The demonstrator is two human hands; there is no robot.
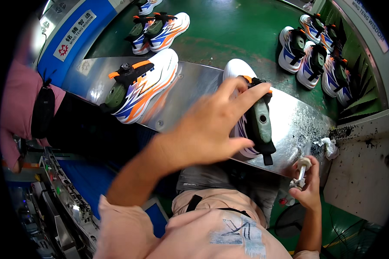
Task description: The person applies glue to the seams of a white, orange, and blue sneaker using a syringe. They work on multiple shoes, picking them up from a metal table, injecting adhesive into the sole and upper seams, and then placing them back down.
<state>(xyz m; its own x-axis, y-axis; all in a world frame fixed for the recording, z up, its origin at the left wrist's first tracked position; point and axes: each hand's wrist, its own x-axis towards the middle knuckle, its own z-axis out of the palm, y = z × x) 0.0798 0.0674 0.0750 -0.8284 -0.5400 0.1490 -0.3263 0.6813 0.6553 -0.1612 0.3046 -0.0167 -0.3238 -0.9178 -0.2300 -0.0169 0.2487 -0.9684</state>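
Observation:
On the metal shelf in front of me stands a white, blue and orange sneaker (238, 69) with a green last (262, 117) inside it. My left hand (212, 123) reaches over this sneaker with thumb and fingers spread, fingertips near the black and orange collar. Whether they touch it I cannot tell. Lower right, my right hand (310, 183) grips a syringe (304, 169) with a whitish plunger, its clear tip pointing up toward the shelf. A second sneaker (149, 88), also on a green last, rests on the shelf to the left.
The metal shelf (194, 82) borders a green conveyor belt (229, 32). More sneakers (166, 32) stand at the belt's far left, several others (311, 60) at the right. A crumpled white tissue (330, 148) lies by the stained metal panel (367, 151). A person in pink (19, 99) stands at left.

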